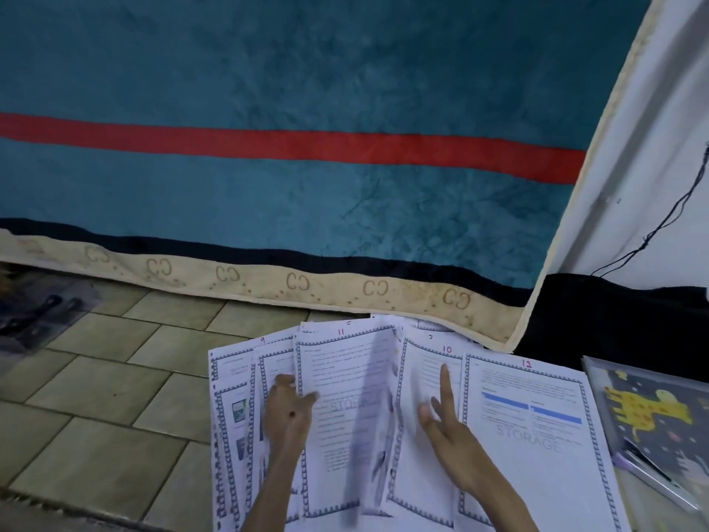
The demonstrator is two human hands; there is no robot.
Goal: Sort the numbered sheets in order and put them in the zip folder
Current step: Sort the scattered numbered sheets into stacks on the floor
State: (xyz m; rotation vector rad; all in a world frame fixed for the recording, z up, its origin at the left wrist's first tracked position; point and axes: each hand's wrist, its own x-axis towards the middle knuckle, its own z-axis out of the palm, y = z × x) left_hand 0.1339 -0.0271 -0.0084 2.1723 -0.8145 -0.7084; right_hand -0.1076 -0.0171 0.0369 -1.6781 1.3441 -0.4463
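I have the numbered sheets point(383, 416) fanned on the tiled floor point(96, 378) at six o'clock in my view, just below the hem of the teal blanket point(307, 186). Red numbers show on four: sheet 9 point(268, 362) at the left, sheet 11 point(337, 397) beside it, sheet 10 point(429, 378), then sheet 12 point(537, 435) at four o'clock. The zip folder point(652, 424), giraffe-printed, lies at three o'clock of the fan, just beside sheet 12.

What worries me: the 11 sits ahead of the 10, and sheet 11's right edge is lifted and blurred, so a hasty pull could crease it or drag neighbours out of the fan. Other sheets are buried underneath with numbers hidden, so I could misjudge the order.

My left hand point(287, 412) presses flat where sheets 9 and 11 overlap, fingers spread, gripping nothing. My right hand point(452, 428) rests open on sheet 10, index finger pointing toward twelve o'clock, just under its number; it holds nothing either. The lifted edge stands between my two hands.
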